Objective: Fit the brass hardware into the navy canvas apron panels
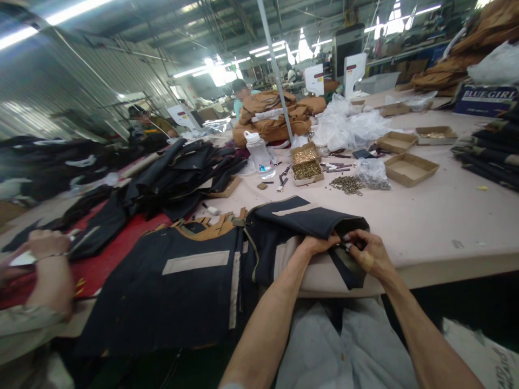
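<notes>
I have both hands at the near edge of the table, working the open end of a dark garment that lies across that edge. My left hand grips the cloth at the opening; my right hand pinches its other side, with a small pale bit at the fingertips that I cannot make out. More dark cloth with a pale strip spreads to the left; I cannot tell whether it is the same piece. Beyond the garment I see a water bottle, a box of small metal pieces, a loose pile of metal pieces and a plastic bag. At far left is a co-worker's hand.
</notes>
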{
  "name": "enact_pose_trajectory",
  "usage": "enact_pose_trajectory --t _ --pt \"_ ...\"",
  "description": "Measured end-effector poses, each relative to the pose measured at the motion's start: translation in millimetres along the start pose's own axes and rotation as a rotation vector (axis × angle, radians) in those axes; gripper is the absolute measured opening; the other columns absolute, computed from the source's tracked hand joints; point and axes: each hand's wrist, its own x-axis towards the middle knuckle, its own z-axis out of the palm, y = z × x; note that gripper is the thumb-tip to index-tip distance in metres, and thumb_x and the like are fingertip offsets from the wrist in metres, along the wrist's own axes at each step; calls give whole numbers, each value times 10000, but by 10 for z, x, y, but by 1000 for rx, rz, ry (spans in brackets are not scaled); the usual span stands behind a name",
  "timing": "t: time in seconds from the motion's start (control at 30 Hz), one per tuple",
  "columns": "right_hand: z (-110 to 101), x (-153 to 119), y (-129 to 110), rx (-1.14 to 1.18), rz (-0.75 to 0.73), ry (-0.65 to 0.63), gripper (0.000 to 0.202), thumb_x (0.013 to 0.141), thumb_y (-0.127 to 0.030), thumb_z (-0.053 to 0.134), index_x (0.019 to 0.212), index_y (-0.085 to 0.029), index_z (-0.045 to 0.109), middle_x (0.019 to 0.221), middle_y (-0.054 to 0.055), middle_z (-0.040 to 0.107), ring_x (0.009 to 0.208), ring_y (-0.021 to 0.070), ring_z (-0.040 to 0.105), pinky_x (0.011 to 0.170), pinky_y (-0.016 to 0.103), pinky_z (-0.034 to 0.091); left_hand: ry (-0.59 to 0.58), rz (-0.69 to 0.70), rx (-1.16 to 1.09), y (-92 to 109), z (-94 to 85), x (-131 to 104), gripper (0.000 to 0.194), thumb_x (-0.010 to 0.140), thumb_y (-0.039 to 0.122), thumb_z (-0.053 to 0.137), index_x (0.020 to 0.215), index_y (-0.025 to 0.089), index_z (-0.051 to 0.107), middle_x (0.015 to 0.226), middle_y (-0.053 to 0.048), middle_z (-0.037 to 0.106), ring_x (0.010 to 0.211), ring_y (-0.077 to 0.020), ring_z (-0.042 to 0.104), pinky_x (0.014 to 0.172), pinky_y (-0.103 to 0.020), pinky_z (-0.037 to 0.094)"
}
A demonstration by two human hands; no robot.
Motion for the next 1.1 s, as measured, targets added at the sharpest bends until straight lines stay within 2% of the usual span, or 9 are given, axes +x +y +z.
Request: enact_pose_trajectory --t 0.13,0.27,0.47,0.63,0.73,0.87,1.0,1.1 --pt "9 10 36 23 34 -3 243 736 -282 613 935 -186 715 724 14 649 618 165 530 572 277 419 -18 16 51 -36 10 13 152 762 173 635 613 184 608 637 20 605 763 -163 583 823 -267 493" --pt "24 10 67 37 40 0 242 727 -278 624 933 -188 713 749 13 653 636 166 528 585 275 422 -13 48 44 -91 28 29 105 762 168 645 659 187 636 684 19 632 817 -170 598 875 -271 492" --pt "12 10 82 45 53 -6 202 729 -285 627 885 -187 711 715 4 623 618 158 505 566 267 400 2 67 37 -128 82 6 165 785 169 621 626 192 583 666 23 608 792 -163 586 877 -274 490" --pt "12 12 67 28 63 9 221 722 -294 636 896 -185 721 693 -1 625 605 157 511 550 261 405 68 129 -4 -129 103 -82 77 792 205 642 721 188 617 779 12 648 800 -155 588 890 -280 488" --pt "25 7 52 41 69 -1 230 748 -305 636 921 -183 725 724 9 656 602 156 534 548 261 419 49 107 -32 -139 107 -86 69 797 227 645 744 185 629 767 14 647 779 -151 588 869 -279 495" --pt "38 4 71 31 50 -10 247 764 -312 640 949 -173 726 749 26 683 624 169 573 584 271 447 -8 54 -28 -142 116 -50 98 799 216 625 708 180 630 714 22 635 731 -144 583 835 -276 498" --pt "-2 15 88 41 25 -14 262 767 -314 648 969 -172 736 813 43 712 683 193 617 648 294 489 -30 65 -23 -84 77 -76 134 821 217 610 703 182 663 745 5 685 768 -165 629 861 -280 498" --pt "-56 36 64 106 -31 -96 335 765 -306 670 1068 -185 744 967 62 739 834 234 664 765 330 521 45 30 -24 -2 2 -133 148 837 284 635 743 193 704 767 -22 724 866 -219 680 871 -293 509"
